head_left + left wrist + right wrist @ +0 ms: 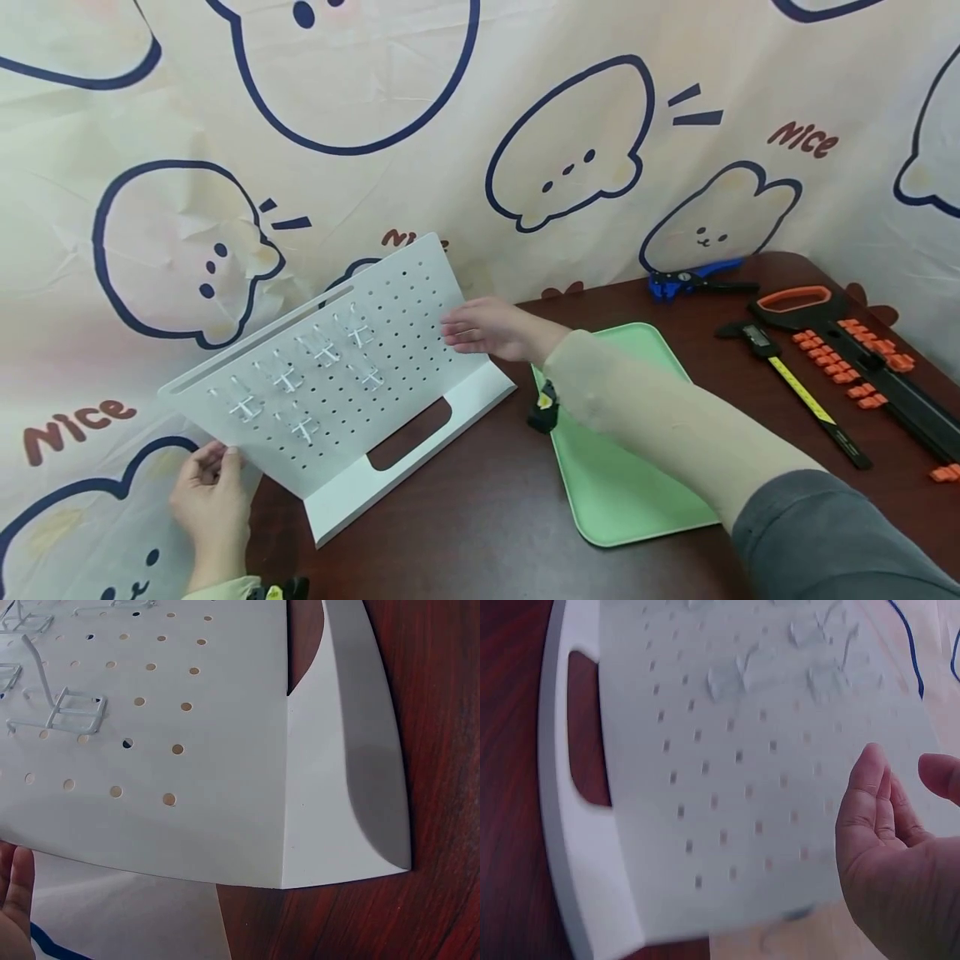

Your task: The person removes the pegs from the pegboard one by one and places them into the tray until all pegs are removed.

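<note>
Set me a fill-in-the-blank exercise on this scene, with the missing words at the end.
1. Between the person's left hand and right hand is a perforated rectangular board coloured ____.
2. In the head view, ____ white wire hooks are on that board.
3. The flat, round-cornered tray below the cream right sleeve is ____.
4. The black digital caliper has a long ____ strip.

Missing words: white; six; green; yellow.

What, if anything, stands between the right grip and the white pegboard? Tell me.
Nothing visible stands between the right grip and the white pegboard; the wire hooks sit farther across its face, and the green tray lies below the forearm.
</note>
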`<state>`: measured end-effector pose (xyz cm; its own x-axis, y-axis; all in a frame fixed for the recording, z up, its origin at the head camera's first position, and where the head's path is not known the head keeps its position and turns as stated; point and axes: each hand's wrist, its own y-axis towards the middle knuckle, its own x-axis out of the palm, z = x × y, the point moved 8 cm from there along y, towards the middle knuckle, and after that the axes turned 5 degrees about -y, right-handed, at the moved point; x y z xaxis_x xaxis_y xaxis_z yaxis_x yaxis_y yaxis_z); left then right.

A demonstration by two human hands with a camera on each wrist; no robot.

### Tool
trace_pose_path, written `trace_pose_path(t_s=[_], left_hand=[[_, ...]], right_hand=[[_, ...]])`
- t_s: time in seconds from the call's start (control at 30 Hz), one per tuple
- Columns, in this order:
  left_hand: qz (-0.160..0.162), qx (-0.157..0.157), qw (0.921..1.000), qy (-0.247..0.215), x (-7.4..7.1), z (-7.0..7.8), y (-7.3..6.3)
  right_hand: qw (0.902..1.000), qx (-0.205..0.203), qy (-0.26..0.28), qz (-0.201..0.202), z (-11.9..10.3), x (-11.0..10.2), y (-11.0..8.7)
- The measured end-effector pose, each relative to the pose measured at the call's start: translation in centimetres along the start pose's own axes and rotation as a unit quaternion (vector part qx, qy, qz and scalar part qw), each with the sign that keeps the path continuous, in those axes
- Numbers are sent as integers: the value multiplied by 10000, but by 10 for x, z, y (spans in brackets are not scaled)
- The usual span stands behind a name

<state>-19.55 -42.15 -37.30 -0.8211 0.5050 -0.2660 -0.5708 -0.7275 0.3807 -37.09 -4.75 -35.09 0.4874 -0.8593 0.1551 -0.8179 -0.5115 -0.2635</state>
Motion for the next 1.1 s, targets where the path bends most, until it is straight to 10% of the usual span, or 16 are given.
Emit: trace_pose_path(t_s=[0.43,1.1], left_hand=[[-64,50,10000,7,-2,0,1],[-221,-96,9997,-25,0,0,2]], right_hand=[[9985,23,143,-521,-14,80,14],[9996,-64,184,-179,-14,111,16]])
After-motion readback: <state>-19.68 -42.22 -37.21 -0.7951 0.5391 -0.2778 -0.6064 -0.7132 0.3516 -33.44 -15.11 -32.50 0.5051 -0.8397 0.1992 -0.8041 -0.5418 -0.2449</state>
